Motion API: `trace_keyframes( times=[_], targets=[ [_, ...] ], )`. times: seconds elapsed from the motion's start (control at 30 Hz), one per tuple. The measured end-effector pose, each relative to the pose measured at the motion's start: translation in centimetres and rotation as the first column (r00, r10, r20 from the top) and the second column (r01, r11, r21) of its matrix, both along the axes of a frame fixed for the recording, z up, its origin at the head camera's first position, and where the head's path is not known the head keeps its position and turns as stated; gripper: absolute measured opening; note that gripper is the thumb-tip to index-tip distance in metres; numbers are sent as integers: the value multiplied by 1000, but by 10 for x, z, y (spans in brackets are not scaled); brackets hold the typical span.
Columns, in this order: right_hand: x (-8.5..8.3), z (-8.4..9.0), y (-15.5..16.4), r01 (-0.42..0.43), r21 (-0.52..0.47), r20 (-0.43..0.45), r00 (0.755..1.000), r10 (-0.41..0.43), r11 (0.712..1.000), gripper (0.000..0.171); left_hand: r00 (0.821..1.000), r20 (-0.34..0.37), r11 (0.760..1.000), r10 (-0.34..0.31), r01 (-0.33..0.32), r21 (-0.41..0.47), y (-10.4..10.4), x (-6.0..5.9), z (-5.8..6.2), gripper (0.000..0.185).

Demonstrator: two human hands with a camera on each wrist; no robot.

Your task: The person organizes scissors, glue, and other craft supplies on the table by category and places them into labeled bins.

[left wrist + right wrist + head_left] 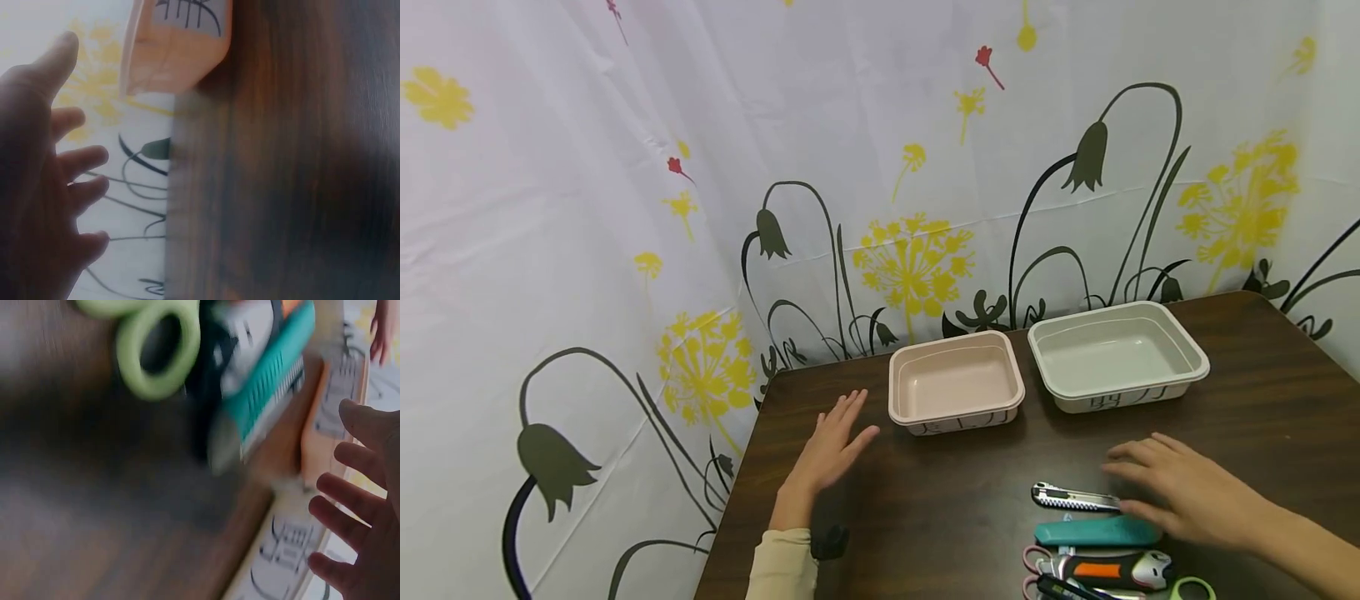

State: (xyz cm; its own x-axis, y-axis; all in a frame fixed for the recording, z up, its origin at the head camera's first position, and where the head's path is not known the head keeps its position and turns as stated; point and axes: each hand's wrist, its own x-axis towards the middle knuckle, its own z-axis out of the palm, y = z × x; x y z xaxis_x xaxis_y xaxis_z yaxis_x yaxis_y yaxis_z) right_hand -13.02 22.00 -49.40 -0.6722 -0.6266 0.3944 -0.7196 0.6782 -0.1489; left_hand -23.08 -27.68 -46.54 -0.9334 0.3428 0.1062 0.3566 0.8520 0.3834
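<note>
My left hand [831,446] hovers above the table's left side with fingers spread and nothing in it. It is nearest the pink bin [957,421], whose side also shows in the left wrist view. The right hand [1187,492] holds nothing and has its fingers loosely extended over the right end of a row of cutting tools. Below it lie a silver snap-off utility knife [1075,498], a long teal tool [1093,532] and a black-and-orange cutter [1108,571]. Pink scissors handles [1036,557] and a green handle loop [1192,588] show at the near edge.
At the back, a pale grey-green bin [1120,354] stands to the right of the pink one. Both have dark drawn marks on their front sides. A white curtain [587,250] with printed flowers hangs behind the dark wooden table [940,508].
</note>
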Motion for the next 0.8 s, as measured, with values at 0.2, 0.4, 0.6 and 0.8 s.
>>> trace_keyframes(
  times=[0.2, 0.4, 0.6, 0.8],
  targets=[
    [20, -10, -18, -126, -5, 142, 982, 125, 992, 42, 999, 52, 993, -12, 6, 117, 12, -11, -11, 68],
    [29, -23, -22, -200, -43, 268, 941, 204, 979, 45, 992, 123, 982, 2, -25, 188, 22, -18, -23, 71],
    [31, -30, -20, -229, -76, 318, 917, 242, 970, 41, 991, 134, 977, 1, -30, 213, 30, -20, -32, 73],
    [31, -33, -20, -225, -65, 304, 923, 234, 972, 39, 995, 104, 969, -7, -19, 245, 36, -22, -41, 73]
  ],
)
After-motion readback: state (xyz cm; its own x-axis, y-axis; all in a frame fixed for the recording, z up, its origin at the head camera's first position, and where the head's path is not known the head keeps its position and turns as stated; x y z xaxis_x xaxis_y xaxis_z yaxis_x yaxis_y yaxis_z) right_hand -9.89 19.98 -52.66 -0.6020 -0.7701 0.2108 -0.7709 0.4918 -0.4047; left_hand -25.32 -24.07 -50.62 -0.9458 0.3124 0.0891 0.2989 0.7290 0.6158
